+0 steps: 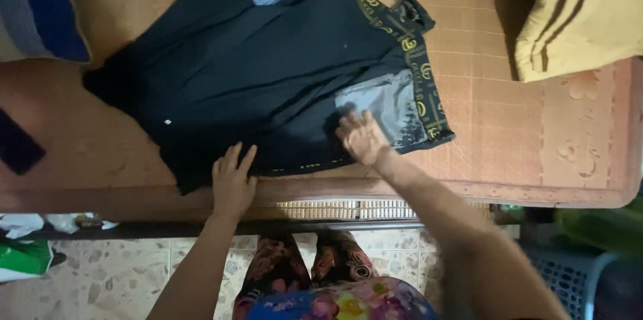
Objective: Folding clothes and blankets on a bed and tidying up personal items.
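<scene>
A pair of dark shorts (254, 72) lies spread flat on a reddish-brown mat on a bed (509, 126). The shorts have grey pocket linings and a black waistband with a yellow pattern along the right side. My left hand (232, 181) rests flat on the near hem of the shorts, fingers apart. My right hand (362, 137) presses flat on the cloth next to the grey pocket lining (385, 102), close to the waistband. Neither hand grips anything.
A folded yellow cloth with brown stripes (583, 12) lies at the far right of the bed. A blue and grey cloth (40, 12) lies at the far left. The wooden bed edge (134, 199) runs in front. A blue plastic basket (576, 280) and a green bag (23, 256) sit on the tiled floor.
</scene>
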